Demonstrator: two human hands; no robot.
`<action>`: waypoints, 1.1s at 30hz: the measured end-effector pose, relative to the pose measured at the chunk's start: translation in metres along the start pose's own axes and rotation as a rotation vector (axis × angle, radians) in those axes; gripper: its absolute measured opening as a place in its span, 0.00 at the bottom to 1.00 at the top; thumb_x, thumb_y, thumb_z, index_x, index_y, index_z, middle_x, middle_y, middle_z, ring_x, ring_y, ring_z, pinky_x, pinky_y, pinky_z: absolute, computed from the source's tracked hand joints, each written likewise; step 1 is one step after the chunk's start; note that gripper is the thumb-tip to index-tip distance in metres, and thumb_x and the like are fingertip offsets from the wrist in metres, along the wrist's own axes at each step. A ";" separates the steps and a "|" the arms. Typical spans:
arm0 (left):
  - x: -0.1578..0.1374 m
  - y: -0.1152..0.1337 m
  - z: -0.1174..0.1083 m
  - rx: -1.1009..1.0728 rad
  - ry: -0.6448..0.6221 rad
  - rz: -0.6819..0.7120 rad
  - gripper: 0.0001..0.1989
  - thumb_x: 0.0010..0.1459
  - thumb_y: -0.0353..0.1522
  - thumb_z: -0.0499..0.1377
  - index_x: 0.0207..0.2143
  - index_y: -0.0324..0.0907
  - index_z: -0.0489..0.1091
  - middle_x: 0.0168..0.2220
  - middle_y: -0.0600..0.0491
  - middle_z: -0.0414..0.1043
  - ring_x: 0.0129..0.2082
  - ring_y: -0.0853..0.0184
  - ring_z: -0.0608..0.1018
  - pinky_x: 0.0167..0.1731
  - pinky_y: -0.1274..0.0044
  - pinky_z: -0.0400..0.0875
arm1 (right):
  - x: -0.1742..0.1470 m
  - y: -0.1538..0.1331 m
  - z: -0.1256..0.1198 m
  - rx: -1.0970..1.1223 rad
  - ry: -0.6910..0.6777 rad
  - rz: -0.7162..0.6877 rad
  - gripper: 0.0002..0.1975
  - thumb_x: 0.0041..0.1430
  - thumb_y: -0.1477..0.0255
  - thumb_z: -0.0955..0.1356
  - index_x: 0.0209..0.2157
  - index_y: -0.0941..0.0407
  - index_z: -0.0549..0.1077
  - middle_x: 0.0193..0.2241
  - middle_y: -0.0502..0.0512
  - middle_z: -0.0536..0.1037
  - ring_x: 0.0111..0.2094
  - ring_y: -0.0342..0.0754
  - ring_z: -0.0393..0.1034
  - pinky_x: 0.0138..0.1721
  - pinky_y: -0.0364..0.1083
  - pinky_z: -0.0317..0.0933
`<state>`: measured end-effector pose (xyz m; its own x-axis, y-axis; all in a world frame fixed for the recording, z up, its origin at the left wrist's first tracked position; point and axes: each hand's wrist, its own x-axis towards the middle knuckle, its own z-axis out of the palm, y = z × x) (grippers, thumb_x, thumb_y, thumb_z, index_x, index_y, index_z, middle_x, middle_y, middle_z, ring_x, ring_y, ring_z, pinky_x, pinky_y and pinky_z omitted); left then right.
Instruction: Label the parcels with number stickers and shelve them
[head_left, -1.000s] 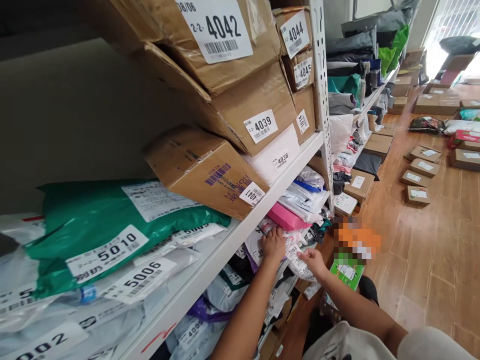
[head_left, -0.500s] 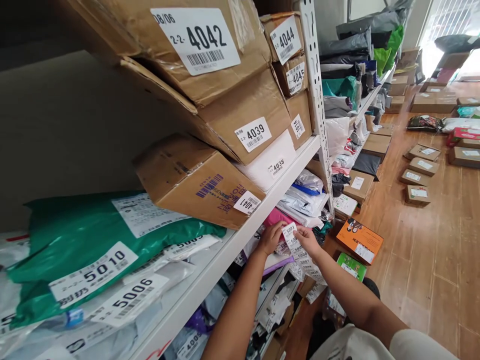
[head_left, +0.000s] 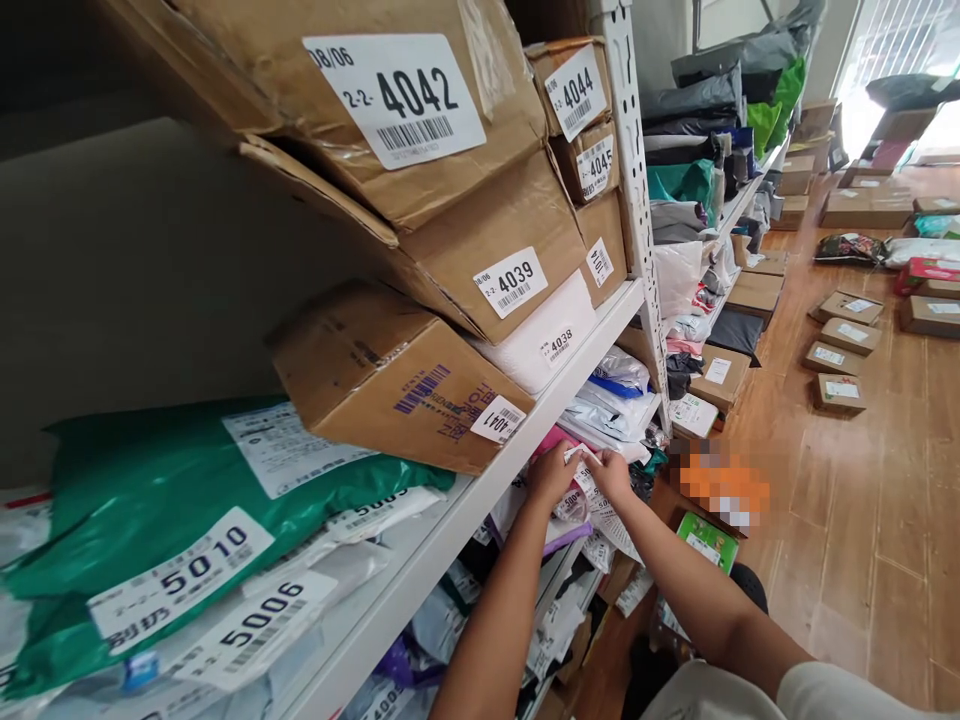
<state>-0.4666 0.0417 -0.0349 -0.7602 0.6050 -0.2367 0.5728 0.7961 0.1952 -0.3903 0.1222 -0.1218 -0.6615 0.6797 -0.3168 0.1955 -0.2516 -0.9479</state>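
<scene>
My left hand (head_left: 551,476) and my right hand (head_left: 611,474) are close together in front of the lower shelf, fingers pinched. Between them is the top end of a strip of numbered barcode labels (head_left: 604,508), which hangs down below my right hand. The label at the fingertips is folded or bent, so its number is hidden. Just behind my left hand lies a pink parcel (head_left: 549,440). White plastic-wrapped parcels (head_left: 611,412) are stacked beyond both hands.
Cardboard boxes (head_left: 457,235) labelled with numbers crowd the upper shelf, beside a green bag (head_left: 172,510). The white shelf edge (head_left: 450,510) runs diagonally left of my arms. A perforated upright (head_left: 637,150) stands ahead. Small boxes (head_left: 840,392) sit on the wooden floor at right.
The label strip's top, which faced me with its number readable, is now bent between my fingertips. My hands have drawn slightly closer together.
</scene>
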 end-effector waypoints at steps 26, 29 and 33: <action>0.023 0.028 -0.011 -0.034 -0.226 0.527 0.22 0.52 0.18 0.51 0.37 0.47 0.79 0.40 0.53 0.79 0.45 0.65 0.76 0.55 0.72 0.65 | -0.039 0.019 -0.109 0.461 -0.305 0.135 0.26 0.36 0.48 0.77 0.28 0.56 0.75 0.22 0.50 0.74 0.24 0.44 0.66 0.29 0.43 0.59; 0.029 0.028 -0.007 -0.048 -0.244 0.480 0.17 0.53 0.21 0.51 0.30 0.44 0.78 0.36 0.53 0.78 0.41 0.66 0.77 0.46 0.76 0.69 | -0.013 0.012 -0.099 0.489 -0.314 0.140 0.26 0.36 0.49 0.77 0.26 0.56 0.76 0.22 0.50 0.76 0.23 0.43 0.66 0.29 0.43 0.60; 0.031 0.033 -0.003 -0.012 -0.248 0.391 0.15 0.62 0.30 0.48 0.31 0.45 0.75 0.35 0.54 0.78 0.40 0.66 0.77 0.42 0.77 0.68 | 0.016 0.012 -0.075 0.472 -0.318 0.175 0.26 0.32 0.50 0.78 0.25 0.57 0.76 0.20 0.51 0.76 0.22 0.44 0.66 0.28 0.45 0.60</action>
<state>-0.4716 0.0869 -0.0332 -0.3904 0.8460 -0.3631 0.7975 0.5078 0.3257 -0.3445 0.1820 -0.1409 -0.8473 0.3790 -0.3720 0.0261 -0.6699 -0.7420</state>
